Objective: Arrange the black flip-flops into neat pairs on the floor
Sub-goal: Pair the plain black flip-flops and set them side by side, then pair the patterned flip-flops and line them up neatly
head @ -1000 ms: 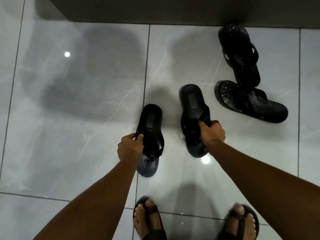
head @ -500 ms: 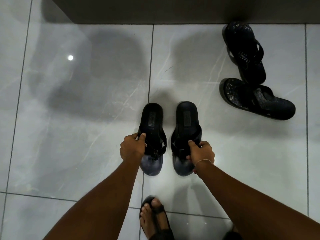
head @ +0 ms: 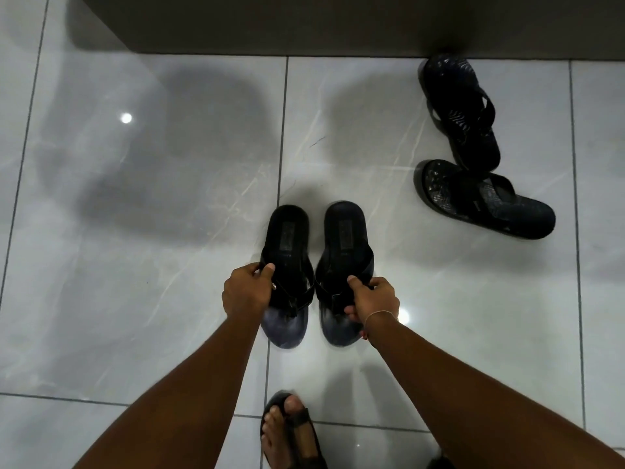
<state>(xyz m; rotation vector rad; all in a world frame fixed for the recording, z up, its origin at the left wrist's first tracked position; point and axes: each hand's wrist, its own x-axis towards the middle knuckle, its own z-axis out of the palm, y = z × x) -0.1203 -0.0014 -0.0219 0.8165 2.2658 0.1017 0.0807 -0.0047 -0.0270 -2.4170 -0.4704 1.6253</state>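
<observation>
A: Flip-flops: where in the head view?
B: Two plain ones stand side by side at centre frame, heels up-frame. The left hand (head: pixel 248 294) pinches the strap of the left flip-flop (head: pixel 287 262); the right hand (head: pixel 372 301) grips the strap of the right flip-flop (head: pixel 345 265).
A: Others?
B: Upper right, a patterned flip-flop (head: pixel 460 110) by the dark wall (head: pixel 304 22), its toe overlapping a second patterned flip-flop (head: pixel 483 201) lying crosswise on the tiled floor (head: pixel 135 231).

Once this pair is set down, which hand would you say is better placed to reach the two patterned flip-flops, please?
Probably the right hand: the patterned flip-flops lie on its side, near the wall. The left hand would have to cross over the held pair.
</observation>
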